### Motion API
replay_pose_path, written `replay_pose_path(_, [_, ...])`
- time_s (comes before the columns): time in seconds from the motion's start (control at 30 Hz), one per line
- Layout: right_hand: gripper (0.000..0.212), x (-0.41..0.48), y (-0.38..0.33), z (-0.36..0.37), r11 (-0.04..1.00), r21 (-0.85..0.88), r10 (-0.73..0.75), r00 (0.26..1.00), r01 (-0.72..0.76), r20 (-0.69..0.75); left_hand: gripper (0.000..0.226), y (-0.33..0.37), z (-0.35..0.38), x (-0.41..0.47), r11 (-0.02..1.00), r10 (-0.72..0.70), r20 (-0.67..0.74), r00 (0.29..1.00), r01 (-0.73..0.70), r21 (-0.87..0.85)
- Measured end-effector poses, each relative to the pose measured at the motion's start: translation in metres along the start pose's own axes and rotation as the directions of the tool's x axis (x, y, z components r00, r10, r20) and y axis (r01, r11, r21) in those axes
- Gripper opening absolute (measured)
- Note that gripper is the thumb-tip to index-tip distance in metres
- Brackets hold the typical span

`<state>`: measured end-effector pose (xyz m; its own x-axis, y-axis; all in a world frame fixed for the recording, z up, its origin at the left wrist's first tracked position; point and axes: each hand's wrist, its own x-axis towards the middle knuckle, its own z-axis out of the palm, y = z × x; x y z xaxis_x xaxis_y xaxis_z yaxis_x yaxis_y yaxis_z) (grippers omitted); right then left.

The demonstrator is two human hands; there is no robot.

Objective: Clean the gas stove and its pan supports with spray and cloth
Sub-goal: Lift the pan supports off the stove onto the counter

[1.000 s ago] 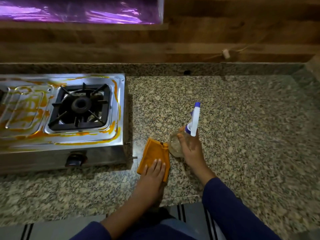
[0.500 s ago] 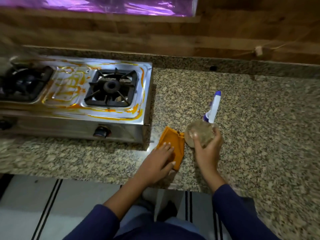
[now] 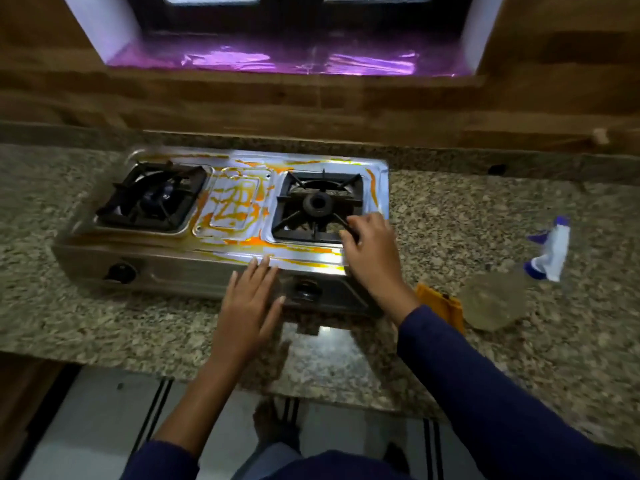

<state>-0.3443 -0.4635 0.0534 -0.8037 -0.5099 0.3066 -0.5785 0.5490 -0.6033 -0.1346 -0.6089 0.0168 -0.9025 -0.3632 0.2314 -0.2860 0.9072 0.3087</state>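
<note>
Stove: stainless-steel two-burner gas stove (image 3: 311, 262) on the speckled granite counter (image 3: 485, 209); its top is streaked with orange residue (image 3: 235, 202).
Pan supports: two black square metal grates, left (image 3: 152, 199) and right (image 3: 317, 206), each seated over its burner.
Right hand (image 3: 372, 251): fingers curled, grasping a prong at the near right corner of the right grate.
Left hand (image 3: 249, 299): released, fingers straight, fingertips at the stove's front edge.
Cloth: folded orange cloth (image 3: 441, 304) on the counter right of the stove, partly hidden by the right forearm.
Spray: clear bottle with white-and-purple trigger head (image 3: 495, 299) on the counter, just right of the cloth.
</note>
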Motion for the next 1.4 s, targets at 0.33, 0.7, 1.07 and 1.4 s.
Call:
replay_pose_path(0.33, [0.019, 0.030, -0.035, 0.051, 0.902, -0.227, 0.319, 0.922, -0.367, -0.221, 0.056, -0.081, -0.009, 0.021, 0.883, 0.467, 0.062, 0.882, -0.469, 0.029])
replay_pose_path(0.7, [0.015, 0.040, -0.071, 0.052, 0.919, -0.104, 0.313, 0.863, -0.381, -0.396, 0.054, -0.102, -0.034, 0.039, 0.835, 0.531, -0.014, 0.848, -0.525, -0.163])
replay_pose_path(1.07, [0.013, 0.042, -0.116, 0.076, 0.892, 0.271, 0.448, 0.784, -0.361, -0.429, 0.031, -0.206, -0.114, 0.112, 0.919, -0.385, -0.145, 0.912, 0.393, 0.029])
replay_pose_path(1.4, [0.004, 0.057, -0.121, 0.074, 0.917, 0.294, 0.361, 0.877, -0.271, -0.318, 0.046, -0.188, -0.107, 0.158, 0.736, -0.675, 0.021, 0.738, 0.671, 0.090])
